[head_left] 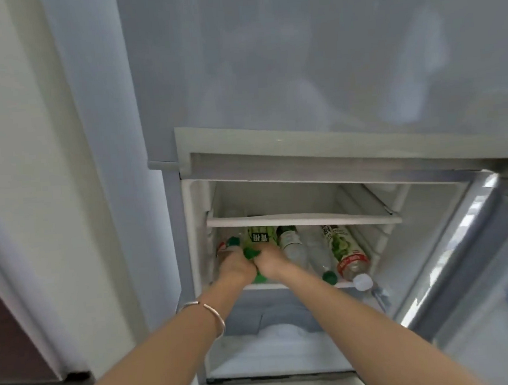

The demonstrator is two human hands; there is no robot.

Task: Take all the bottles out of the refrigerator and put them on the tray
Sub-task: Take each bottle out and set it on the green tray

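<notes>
The refrigerator's lower compartment (427, 198) is open, and several bottles lie side by side on its lower shelf (295, 285). My left hand (236, 269) is closed around the leftmost bottle (224, 246), which has a red label and a green cap. Right beside it, my right hand (270, 263) grips a green-labelled bottle (258, 237); a green cap (260, 278) peeks out under my hands. Further right lie a dark green bottle (290, 240), a clear bottle (319, 255) with a green cap, and a white-capped bottle with a green and red label (349, 255). No tray is in view.
A white shelf (304, 218) sits just above the bottles. The fridge door (474, 267) stands open at the right. Below the bottle shelf is a frosty drawer (281, 340). A pale wall (33, 147) and a dark brown panel (8, 344) are on the left.
</notes>
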